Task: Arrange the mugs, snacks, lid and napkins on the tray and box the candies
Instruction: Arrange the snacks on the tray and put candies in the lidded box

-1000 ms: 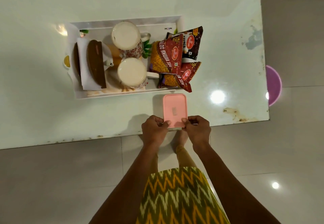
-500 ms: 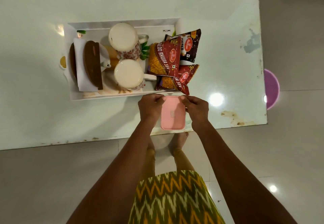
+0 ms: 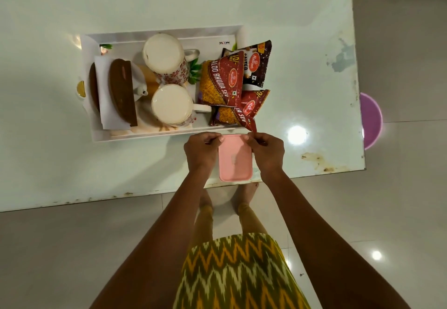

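A pink lidded box [image 3: 235, 160] lies near the table's front edge, just in front of the white tray [image 3: 154, 137]. My left hand [image 3: 202, 150] grips its far left corner and my right hand [image 3: 267, 154] its far right corner. On the tray stand two white mugs [image 3: 165, 57] [image 3: 172, 104] upside down, white napkins [image 3: 104, 91] with a brown lid [image 3: 122, 91] on them, and three snack packets [image 3: 222, 83] [image 3: 255, 64] [image 3: 242, 113] at the right end. No candies show.
The pale table [image 3: 290, 42] has worn, stained edges. A purple tub [image 3: 371, 121] sits on the floor beyond the table's right side. My feet stand on grey tiles under the front edge.
Both hands slid from the box's near end to its far corners, pressing on the lid. The box sits a little closer to the tray.
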